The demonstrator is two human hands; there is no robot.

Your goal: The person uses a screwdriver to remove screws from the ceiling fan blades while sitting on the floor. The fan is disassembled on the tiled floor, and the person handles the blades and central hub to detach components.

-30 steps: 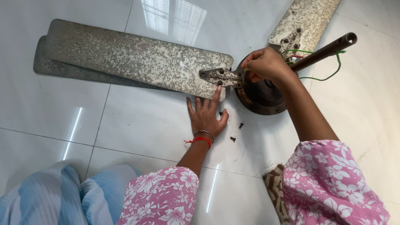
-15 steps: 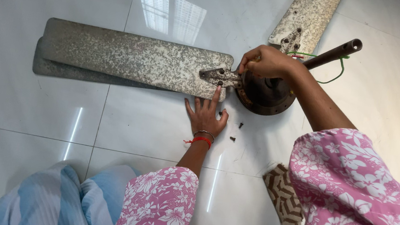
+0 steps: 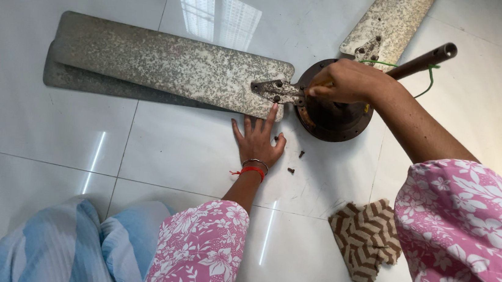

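Our left hand [image 3: 258, 140] lies flat on the floor [image 3: 49, 134], fingers spread, beside the fan blade [image 3: 166, 65]; our right hand [image 3: 345, 81] grips the motor hub [image 3: 333, 115] mid-tile, seemingly loosening the bracket [image 3: 277, 91]; steady turning next.

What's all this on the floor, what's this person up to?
A person kneels over an old ceiling fan lying on a white tiled floor. The right hand is closed over the dark round motor hub, where a blade's metal bracket meets it. The left hand lies flat on the tiles beside the speckled blade. A few small screws lie loose by the hub, and a brown zigzag cloth lies nearer the person.
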